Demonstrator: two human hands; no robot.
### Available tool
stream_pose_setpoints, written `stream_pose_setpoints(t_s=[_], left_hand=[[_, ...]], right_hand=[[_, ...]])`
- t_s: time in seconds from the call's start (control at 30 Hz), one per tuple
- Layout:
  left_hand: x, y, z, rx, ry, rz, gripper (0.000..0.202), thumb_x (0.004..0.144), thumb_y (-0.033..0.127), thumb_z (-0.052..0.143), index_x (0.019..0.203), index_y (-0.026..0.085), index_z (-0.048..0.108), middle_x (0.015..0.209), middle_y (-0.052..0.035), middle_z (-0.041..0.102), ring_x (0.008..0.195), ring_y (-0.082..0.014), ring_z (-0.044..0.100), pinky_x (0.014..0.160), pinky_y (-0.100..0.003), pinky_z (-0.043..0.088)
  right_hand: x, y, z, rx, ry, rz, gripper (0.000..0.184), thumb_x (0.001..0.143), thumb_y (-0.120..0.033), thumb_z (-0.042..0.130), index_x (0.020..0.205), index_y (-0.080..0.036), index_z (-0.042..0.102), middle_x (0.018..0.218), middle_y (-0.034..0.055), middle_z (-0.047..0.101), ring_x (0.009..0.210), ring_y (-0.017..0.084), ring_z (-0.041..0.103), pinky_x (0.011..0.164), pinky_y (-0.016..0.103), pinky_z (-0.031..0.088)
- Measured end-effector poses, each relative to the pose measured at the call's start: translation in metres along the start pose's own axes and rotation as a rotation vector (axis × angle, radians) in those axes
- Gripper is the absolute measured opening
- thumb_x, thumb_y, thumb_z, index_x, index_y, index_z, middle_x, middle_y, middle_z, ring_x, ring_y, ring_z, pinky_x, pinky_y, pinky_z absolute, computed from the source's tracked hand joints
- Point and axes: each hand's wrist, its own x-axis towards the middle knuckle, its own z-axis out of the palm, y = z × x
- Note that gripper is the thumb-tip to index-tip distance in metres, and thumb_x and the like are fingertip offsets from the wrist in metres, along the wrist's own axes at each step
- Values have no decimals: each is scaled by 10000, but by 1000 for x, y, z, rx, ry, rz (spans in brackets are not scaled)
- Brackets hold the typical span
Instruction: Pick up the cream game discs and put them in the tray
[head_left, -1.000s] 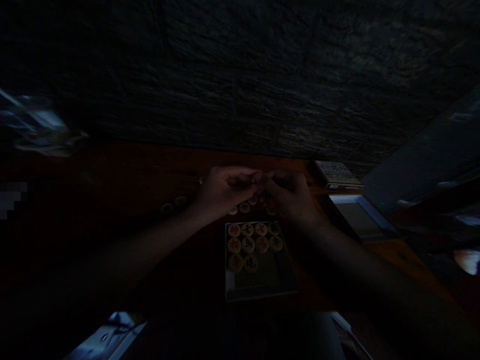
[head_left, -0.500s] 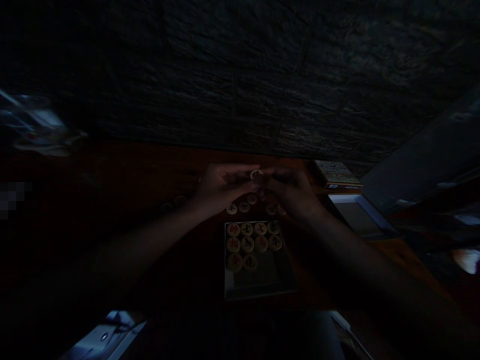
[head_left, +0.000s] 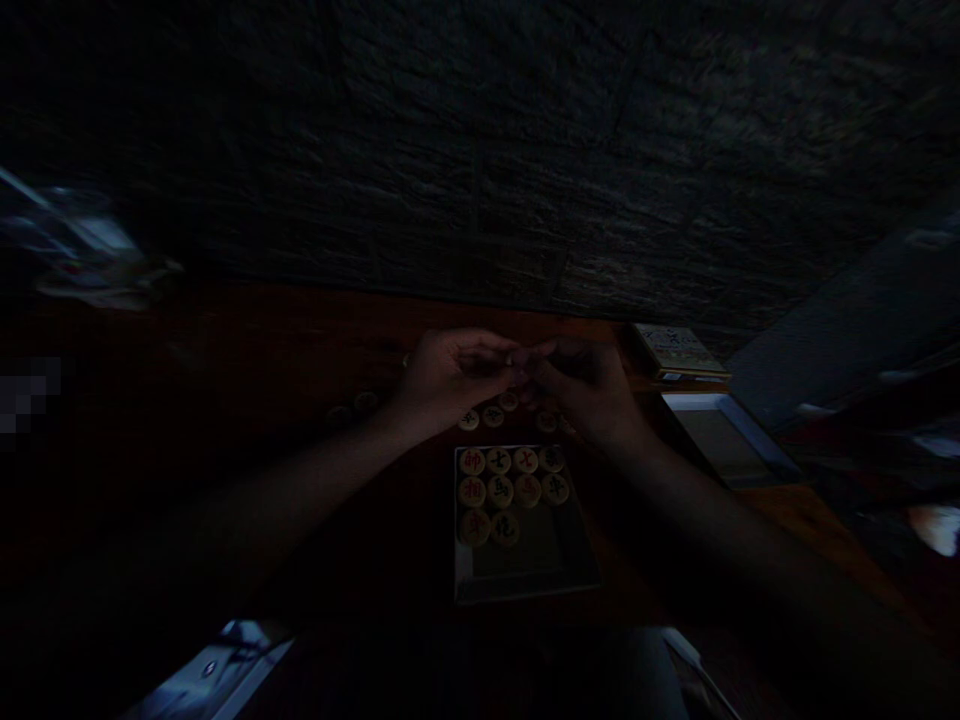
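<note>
The scene is very dark. My left hand (head_left: 450, 375) and my right hand (head_left: 581, 385) meet fingertip to fingertip above the wooden table (head_left: 262, 360), both with fingers curled. Between the tips a small pale round game piece (head_left: 514, 358) barely shows. Just below the hands lie a few loose round pieces (head_left: 491, 416) on the table. Nearer to me a shallow square box (head_left: 525, 580) holds several round pieces (head_left: 499, 490) with red or dark characters, set in rows along its far side.
A small printed box (head_left: 679, 352) and a pale open lid or tray (head_left: 727, 440) sit to the right. Two more pieces (head_left: 352, 408) lie to the left of my left hand. A dark textured wall (head_left: 480, 150) runs behind the table. Pale clutter (head_left: 82, 250) at far left.
Half a second ago the piece between my fingertips faced up plainly; now it is mostly covered by the fingers. The hands stay at the same spot.
</note>
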Motion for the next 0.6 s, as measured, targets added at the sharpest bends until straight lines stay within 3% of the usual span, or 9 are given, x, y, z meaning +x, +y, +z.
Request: stream_pose_setpoints(t_s=[0.17, 0.4, 0.6], left_hand=[[-2, 1, 1, 15, -47, 45, 171, 815, 289, 812, 950, 183, 811, 919, -67, 825, 806, -205, 782, 715, -289, 625], [1, 4, -2, -96, 2, -36, 191, 860, 328, 775, 976, 184, 825, 938, -70, 830, 821, -208, 789, 747, -319, 648], [1, -3, 0, -79, 5, 38, 285, 826, 288, 819, 1092, 188, 810, 1054, -80, 825, 908, -195, 791, 826, -296, 635]], right_hand=[[-1, -2, 1, -61, 27, -18, 445, 778, -593, 822, 780, -157, 738, 642, 51, 736, 501, 140, 654, 411, 202, 457], [0, -2, 3, 18, -50, -21, 449, 880, -601, 721, 805, -159, 745, 714, 67, 762, 569, 161, 709, 507, 241, 549], [1, -1, 3, 113, -15, -25, 374, 863, -534, 770, 915, -164, 743, 784, 61, 783, 569, 153, 706, 545, 260, 588]])
